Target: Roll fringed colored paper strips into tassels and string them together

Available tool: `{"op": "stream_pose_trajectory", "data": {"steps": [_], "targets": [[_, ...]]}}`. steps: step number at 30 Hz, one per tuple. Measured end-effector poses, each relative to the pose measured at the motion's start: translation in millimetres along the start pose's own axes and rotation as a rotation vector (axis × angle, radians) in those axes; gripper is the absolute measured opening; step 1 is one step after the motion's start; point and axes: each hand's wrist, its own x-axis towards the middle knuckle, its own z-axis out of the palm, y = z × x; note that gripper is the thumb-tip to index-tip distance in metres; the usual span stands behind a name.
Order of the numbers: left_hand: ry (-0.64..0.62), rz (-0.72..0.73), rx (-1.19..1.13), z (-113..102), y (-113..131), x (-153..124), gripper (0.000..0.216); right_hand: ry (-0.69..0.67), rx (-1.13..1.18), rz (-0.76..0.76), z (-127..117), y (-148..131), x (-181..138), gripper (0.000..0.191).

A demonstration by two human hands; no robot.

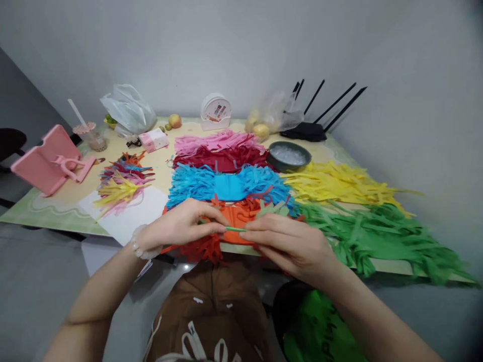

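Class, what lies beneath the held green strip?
The orange fringed sheet shows beneath the green strip; the parts covered by the left hand and right hand cannot be seen.

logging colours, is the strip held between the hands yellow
No, the strip between the left hand and right hand is green.

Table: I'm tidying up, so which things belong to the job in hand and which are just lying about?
Likely the job's: held green strip, pink fringe, red fringe, blue fringe, orange fringe, yellow fringe, green fringe, multicoloured bundle.
Likely lying about: pink stand, lidded cup, white bag, round fruit, router.
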Motion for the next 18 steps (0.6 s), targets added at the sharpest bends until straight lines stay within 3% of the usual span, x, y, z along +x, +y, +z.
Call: {"op": "stream_pose_trajectory", "data": {"steps": [2, 4, 8, 12, 15, 18], "targets": [[0.002, 0.024, 0.060, 3, -3, 2, 0.015, -0.013, -0.013, -0.021, -2, -1, -2, 0.025], [0.083, 0.086, 0.233, 8, -7, 0, 0.016, -0.052, 0.038, 0.026, -6, -2, 0, 0.025], [0.349, 0.370, 0.683, 20, -17, -5, 0.017, -0.171, 0.281, 0.418, -15, -1, 15, 0.032], [0.539, 0.612, 0.797, 29, -22, -9, 0.015, -0.267, 0.745, 0.725, 0, 7, 28, 0.032], [0.597, 0.611, 0.787, 33, -28, -10, 0.018, -0.258, 1.078, 0.827, 20, 8, 28, 0.034], [0.686, 0.524, 0.700, 38, -34, -10, 0.021, -0.111, 1.141, 0.877, 34, -1, 27, 0.031]]}}
